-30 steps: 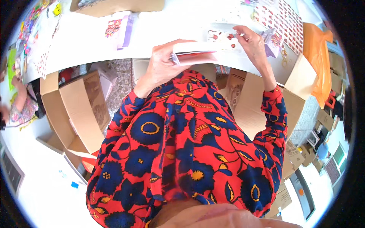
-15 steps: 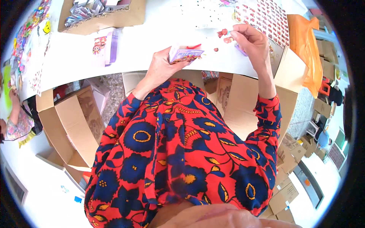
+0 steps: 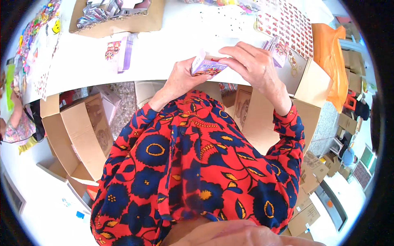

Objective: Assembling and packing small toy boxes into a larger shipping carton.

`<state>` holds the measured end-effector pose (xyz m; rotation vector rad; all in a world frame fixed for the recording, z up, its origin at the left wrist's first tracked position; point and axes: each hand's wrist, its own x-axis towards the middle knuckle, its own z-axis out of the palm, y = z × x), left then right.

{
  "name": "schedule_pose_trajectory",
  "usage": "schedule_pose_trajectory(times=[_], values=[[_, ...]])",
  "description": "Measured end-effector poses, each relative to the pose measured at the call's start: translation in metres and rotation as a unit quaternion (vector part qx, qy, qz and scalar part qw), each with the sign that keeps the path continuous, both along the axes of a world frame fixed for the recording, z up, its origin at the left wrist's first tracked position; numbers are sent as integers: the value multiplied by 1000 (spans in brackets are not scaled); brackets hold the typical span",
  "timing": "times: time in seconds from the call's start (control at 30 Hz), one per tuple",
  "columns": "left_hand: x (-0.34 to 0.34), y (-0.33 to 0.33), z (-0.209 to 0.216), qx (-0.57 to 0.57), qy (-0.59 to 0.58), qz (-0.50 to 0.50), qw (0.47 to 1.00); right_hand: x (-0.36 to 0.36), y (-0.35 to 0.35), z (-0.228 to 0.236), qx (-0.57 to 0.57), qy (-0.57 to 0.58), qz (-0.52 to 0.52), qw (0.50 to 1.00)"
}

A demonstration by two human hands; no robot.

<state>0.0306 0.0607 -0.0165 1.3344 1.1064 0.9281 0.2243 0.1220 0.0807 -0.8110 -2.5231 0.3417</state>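
My left hand [image 3: 176,80] grips a small purple printed box [image 3: 210,67], tilted, with its top end uncovered and something red showing inside. Over that top end is my right hand [image 3: 258,67], its thumb and fingers drawn together in a pinch. Whatever those fingers hold is hidden behind them. Just beyond the right hand lies a pile of purple printed packs [image 3: 280,51]. Another stack of flat purple packs [image 3: 124,53] stands on the white table [image 3: 164,45] to the left.
A cardboard carton [image 3: 141,22] of silvery packets sits at the far left of the table. A sheet of small red figures [image 3: 287,28], rubber bands [image 3: 293,61] and an orange bag [image 3: 330,61] are at right. Open cartons [image 3: 82,127] stand below the table edge.
My right hand has come left and nearer, from above the table to the box's top end. The small red figure cutouts at its fingertips no longer show. My left hand still holds the box.
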Motion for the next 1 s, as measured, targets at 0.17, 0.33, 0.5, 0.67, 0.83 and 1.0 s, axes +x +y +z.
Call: schedule_pose_trajectory(times=[0.17, 0.33, 0.5, 0.67, 0.83, 1.0], values=[[-3, 1, 0, -13, -59, 15, 998, 6, 10, 2, -187, 100, -86, 974], [-15, -1, 3, -80, 3, 28, 996, 34, 36, -31, -339, 47, -173, 924], [-19, -1, 0, -94, 22, 40, 995, 41, 60, -63, -104, -47, -158, 981], [-19, -1, 4, -96, 19, 41, 994, 39, 99, -102, 27, -128, -207, 970], [-24, -4, -1, -93, 16, 50, 994, 29, 111, -120, 50, -231, -232, 943], [-24, -2, -2, -73, 12, 54, 996, 28, 112, -121, 59, -229, -235, 943]])
